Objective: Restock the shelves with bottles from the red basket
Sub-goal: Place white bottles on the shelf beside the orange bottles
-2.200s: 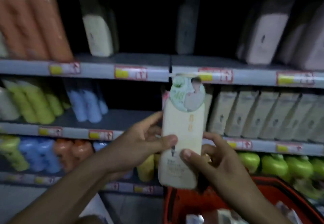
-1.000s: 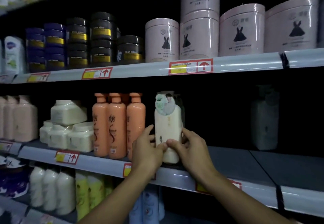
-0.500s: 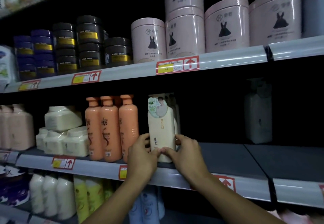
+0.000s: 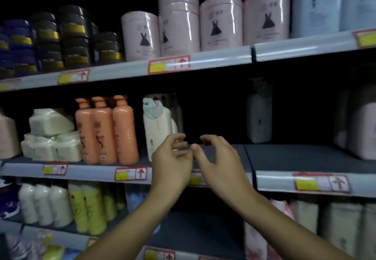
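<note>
Cream bottle upright on shelf; both hands' grip apparently loose, empty: left hand, right hand

Cream bottle no longer held, now standing alone on the middle shelf beside the orange bottles, left hand and right hand released, drawn back, fingers loosely curled, empty

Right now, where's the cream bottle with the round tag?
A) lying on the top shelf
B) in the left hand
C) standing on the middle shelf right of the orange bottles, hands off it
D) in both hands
C: the cream bottle stands on the middle shelf beside the orange bottles; left hand and right hand hover loosely curled, holding nothing.
</note>
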